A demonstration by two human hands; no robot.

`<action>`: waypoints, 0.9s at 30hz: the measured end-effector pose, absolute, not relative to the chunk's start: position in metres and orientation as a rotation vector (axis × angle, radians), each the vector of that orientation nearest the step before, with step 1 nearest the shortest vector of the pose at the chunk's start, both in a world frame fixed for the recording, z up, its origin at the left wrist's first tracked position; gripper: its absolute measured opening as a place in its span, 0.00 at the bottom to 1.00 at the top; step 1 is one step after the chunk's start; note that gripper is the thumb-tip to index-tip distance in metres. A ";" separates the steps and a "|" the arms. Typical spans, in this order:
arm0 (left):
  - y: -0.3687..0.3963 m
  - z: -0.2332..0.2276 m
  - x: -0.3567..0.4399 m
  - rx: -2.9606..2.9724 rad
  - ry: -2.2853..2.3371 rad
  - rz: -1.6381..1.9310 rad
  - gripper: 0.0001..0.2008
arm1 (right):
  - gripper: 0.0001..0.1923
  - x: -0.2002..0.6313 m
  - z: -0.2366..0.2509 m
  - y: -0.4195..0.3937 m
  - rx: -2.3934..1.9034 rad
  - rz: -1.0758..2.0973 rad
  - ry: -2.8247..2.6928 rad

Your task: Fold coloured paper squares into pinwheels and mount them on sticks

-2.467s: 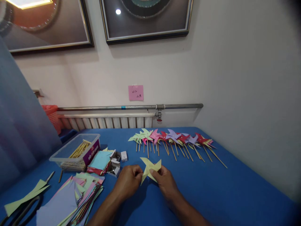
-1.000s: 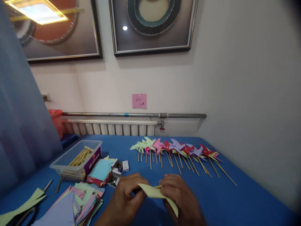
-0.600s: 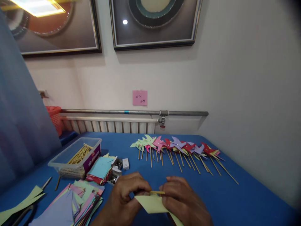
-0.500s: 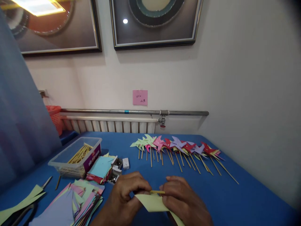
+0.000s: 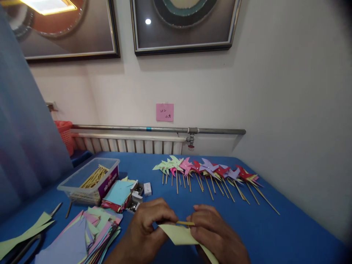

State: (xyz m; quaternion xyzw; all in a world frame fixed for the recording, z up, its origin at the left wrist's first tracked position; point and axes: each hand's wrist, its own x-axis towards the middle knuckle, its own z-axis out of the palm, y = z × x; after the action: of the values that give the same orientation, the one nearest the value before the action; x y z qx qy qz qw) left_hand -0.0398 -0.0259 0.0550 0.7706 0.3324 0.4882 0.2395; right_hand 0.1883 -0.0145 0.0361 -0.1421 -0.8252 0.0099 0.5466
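At lower centre, the left hand (image 5: 147, 229) and right hand (image 5: 216, 234) pinch a yellow pinwheel (image 5: 183, 236) against a stick (image 5: 184, 223); fastening seems underway, and needs steady alignment next.

Blue table (image 5: 275, 234), carrying a row of pinwheels (image 5: 209, 170), clear tub of sticks (image 5: 89, 180), small pin boxes (image 5: 137, 193), stacked coloured paper (image 5: 88, 234), scissors (image 5: 24, 246).

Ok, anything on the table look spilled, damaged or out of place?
Nothing stands out. Both hands hold the yellow-green paper against a thin stick. The finished pinwheels lie in a row; the paper stack is fanned loosely, and two stray sticks lie beside the tub.
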 end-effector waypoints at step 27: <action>-0.027 0.054 -0.039 2.163 0.812 1.379 0.13 | 0.14 0.191 0.036 -0.013 -0.383 -0.064 -1.992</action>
State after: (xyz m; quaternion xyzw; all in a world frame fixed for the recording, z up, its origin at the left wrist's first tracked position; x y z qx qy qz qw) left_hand -0.0390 -0.0268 0.0537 0.7834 0.2942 0.4997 0.2236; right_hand 0.1914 -0.0130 0.0360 -0.1601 -0.8337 -0.0267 0.5278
